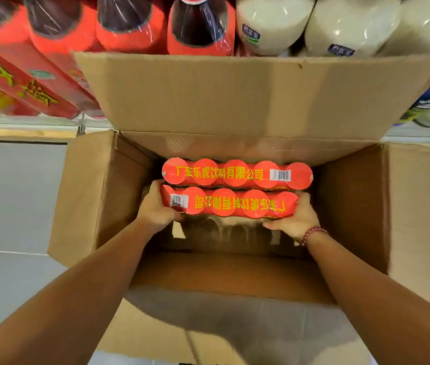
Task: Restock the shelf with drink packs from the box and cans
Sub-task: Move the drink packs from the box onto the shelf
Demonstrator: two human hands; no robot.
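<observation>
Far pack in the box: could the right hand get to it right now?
Probably yes, once free. The right hand grips one end of the near pack; the far pack lies just beyond, top uncovered, and the box stands open.

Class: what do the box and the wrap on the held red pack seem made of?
Box: matt brown corrugated cardboard, probably; creased flaps. Red pack wrap: likely thin glossy plastic film; it shines and hugs the round tops.
</observation>
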